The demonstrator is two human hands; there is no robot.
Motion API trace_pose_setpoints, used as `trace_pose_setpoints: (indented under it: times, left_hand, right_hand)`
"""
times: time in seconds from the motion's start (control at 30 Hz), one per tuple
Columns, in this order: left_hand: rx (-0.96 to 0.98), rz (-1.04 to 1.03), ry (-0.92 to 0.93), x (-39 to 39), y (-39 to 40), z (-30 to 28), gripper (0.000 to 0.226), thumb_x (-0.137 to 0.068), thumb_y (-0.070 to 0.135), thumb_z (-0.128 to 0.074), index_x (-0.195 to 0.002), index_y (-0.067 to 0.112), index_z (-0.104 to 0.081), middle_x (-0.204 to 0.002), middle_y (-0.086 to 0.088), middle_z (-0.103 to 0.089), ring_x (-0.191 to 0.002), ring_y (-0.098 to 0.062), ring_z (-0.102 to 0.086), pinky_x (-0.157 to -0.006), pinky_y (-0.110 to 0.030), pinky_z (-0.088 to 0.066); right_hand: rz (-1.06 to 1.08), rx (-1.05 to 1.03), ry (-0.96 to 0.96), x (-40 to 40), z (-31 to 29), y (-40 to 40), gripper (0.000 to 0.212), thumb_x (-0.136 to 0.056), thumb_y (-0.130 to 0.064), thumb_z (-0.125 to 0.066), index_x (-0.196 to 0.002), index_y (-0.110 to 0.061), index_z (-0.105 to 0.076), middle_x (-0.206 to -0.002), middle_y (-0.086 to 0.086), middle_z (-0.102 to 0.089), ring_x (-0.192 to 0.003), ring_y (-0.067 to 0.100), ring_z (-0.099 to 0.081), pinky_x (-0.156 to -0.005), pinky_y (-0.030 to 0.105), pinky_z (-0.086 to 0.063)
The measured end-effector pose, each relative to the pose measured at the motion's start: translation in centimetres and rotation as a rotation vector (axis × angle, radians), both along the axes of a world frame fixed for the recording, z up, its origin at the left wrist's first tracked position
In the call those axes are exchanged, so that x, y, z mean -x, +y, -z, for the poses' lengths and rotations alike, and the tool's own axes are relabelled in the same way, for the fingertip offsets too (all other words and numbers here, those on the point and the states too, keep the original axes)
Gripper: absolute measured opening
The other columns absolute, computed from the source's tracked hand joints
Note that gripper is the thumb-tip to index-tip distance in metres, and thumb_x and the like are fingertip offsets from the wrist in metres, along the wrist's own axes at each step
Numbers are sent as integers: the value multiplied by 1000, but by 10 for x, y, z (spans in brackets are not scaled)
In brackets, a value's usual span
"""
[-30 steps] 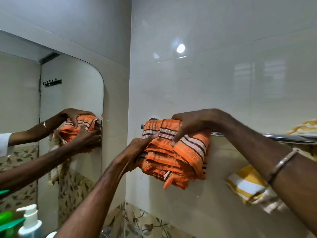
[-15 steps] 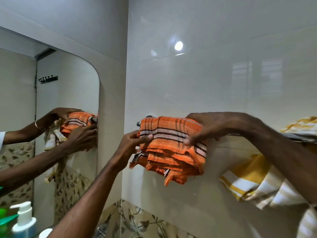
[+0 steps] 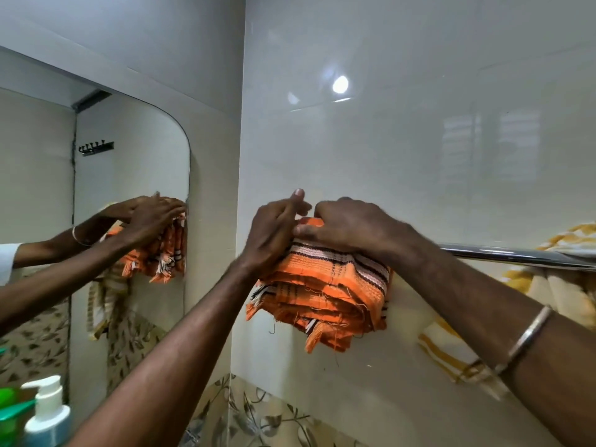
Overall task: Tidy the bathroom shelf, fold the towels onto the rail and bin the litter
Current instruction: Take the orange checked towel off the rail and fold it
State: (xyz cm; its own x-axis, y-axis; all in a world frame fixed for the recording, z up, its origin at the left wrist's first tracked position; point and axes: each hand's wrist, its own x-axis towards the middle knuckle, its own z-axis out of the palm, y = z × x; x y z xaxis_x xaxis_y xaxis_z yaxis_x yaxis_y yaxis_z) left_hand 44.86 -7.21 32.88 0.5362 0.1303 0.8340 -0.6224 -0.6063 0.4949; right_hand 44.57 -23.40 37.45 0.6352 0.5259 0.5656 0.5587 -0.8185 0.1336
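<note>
The folded towel (image 3: 325,285) is bright orange with bands of white and dark brown stripes. A second towel (image 3: 564,282) is cream with yellow stripes. The rail (image 3: 503,254) is shiny silver, the wall tiles (image 3: 419,140) glossy pale cream. The border tiles (image 3: 258,417) carry brown leaves on beige. The pump bottle (image 3: 48,417) is white and pale blue.
</note>
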Motion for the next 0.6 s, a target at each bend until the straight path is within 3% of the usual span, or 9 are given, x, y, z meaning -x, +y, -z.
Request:
trace_pose_setpoints:
  times: [0.1,0.17,0.27,0.4,0.5,0.6]
  left_hand:
    - [-111,-73,29,-11,7,9,66,-105,54,-32,-66,17,-71,-67,0,-70,-65,-18,-65,-66,-43,-48]
    - [-184,-156,-8,-15,12,11,69,-104,54,-30,-69,9,-70,-67,-6,-70,-65,-23,-65,-67,-48,-48]
    - [-248,-212,-110,-21,16,9,68,-102,49,-30,-71,7,-73,-62,-6,-70,-60,-21,-64,-64,-42,-47]
    - [-394,-368,-225,-33,20,9,68,-103,43,-22,-77,12,-76,-69,-2,-70,-79,-13,-55,-90,-42,-35]
    - [-367,-377,-241,-31,19,13,68,-102,46,-19,-83,15,-77,-75,0,-71,-88,-9,-48,-93,-41,-29]
    - [-272,-512,-308,-23,13,33,51,-102,51,-27,-101,21,-69,-101,2,-69,-105,-16,-48,-88,-36,-28]
  right_hand:
    - [34,47,-87,-2,8,-2,73,-84,-84,-37,-120,-24,-59,-83,-5,-55,-80,18,-53,-56,30,-31]
    - [43,53,-123,-5,11,-5,77,-79,-87,-38,-120,-25,-58,-74,-9,-46,-73,15,-51,-53,28,-29]
    - [51,73,-121,-10,10,-10,83,-71,-92,-44,-120,-26,-57,-72,-11,-44,-64,9,-44,-52,28,-28]
    - [69,99,-135,-18,14,-16,91,-64,-92,-53,-128,-27,-51,-88,-7,-59,-61,8,-40,-53,27,-30]
    - [78,97,-174,-11,18,-19,89,-66,-90,-56,-130,-27,-49,-106,-1,-68,-72,15,-52,-60,30,-39]
    - [46,25,-387,2,34,-23,83,-72,-80,-62,-134,-27,-48,-123,4,-65,-107,27,-61,-90,47,-44]
